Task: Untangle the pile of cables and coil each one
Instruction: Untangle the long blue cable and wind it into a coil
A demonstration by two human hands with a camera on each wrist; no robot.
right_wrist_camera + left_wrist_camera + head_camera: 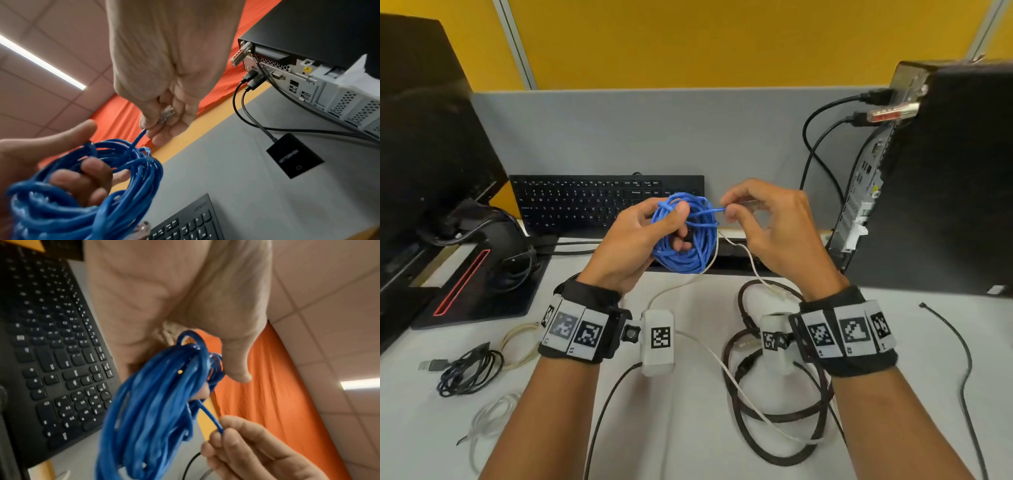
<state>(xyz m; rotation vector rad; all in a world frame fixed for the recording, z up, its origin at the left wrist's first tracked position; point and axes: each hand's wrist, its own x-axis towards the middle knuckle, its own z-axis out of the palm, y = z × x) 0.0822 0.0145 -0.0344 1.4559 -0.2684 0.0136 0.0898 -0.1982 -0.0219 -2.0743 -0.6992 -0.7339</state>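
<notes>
Fingers of the left hand (640, 240) curl through the blue cable coil (688, 236), held above the desk (688, 428). Beside it, the right hand (767, 222) pinches that cable's clear plug (167, 112). Loose cables (774, 404) lie on the desk below.

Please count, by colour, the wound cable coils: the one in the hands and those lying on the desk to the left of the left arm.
Blue cable coil: 1, gripped by the left hand, its end pinched by the right hand
Black USB cable coil: 1
Beige cable coil: 1
Clear cable coil: 1
Total: 4
</notes>
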